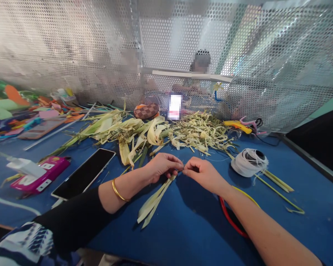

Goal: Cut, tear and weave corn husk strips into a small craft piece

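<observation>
My left hand (164, 167) is closed in a pinch on a small bundle of pale green corn husk strips (157, 201). The strips hang down toward me, with their loose ends over the blue table. Close against it, my right hand (201, 173) pinches with thumb and forefinger at the top of the bundle. What lies between those fingertips is too small to make out. To the right stands a spool of white thread (248, 163), and a faint thread runs from it toward my hands. Red and yellow tool handles (228, 214) lie partly hidden under my right forearm.
Heaps of corn husks (122, 127) and shredded husk (202, 131) lie behind my hands. A black phone (84, 173) and a magenta power strip (41, 175) are at left. Stalks (279, 181) lie beside the spool. A perforated screen (166, 44) closes off the back, with people beyond.
</observation>
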The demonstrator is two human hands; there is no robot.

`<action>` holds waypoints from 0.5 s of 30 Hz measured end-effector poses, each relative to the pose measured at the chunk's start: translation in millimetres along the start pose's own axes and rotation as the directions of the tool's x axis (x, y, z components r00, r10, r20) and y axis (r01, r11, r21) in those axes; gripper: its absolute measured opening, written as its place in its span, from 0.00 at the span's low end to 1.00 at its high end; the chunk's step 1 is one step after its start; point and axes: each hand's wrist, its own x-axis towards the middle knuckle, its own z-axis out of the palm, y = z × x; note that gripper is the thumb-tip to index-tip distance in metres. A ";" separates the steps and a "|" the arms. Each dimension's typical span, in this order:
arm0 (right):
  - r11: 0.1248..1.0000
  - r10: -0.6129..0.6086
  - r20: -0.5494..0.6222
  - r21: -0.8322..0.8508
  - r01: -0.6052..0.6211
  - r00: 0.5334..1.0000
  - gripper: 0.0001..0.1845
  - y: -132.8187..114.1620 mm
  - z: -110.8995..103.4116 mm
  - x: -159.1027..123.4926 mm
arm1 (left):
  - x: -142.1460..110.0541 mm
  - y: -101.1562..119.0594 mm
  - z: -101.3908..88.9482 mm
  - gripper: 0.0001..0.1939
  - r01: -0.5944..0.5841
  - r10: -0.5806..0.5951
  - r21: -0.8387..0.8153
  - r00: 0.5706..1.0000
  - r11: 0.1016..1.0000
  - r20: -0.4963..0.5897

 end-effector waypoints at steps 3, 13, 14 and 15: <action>0.999 -0.052 0.015 -0.003 0.052 0.999 0.07 -1.5 -1.3 -1.1 | -0.7 0.4 0.0 0.06 -0.022 0.022 0.030 1.000 0.999 -0.008; 0.907 0.114 0.120 0.393 -0.153 0.986 0.18 6.5 9.6 4.2 | -1.9 4.2 -3.5 0.07 -0.132 0.118 0.185 0.989 0.974 0.085; 0.909 0.098 0.123 0.392 -0.140 0.987 0.17 7.5 10.3 4.3 | -1.0 3.8 -4.3 0.07 -0.139 0.124 0.189 0.988 0.972 0.089; 0.909 0.087 0.124 0.397 -0.129 0.988 0.16 8.5 10.5 4.4 | -0.1 3.4 -5.1 0.07 -0.143 0.128 0.194 0.988 0.971 0.092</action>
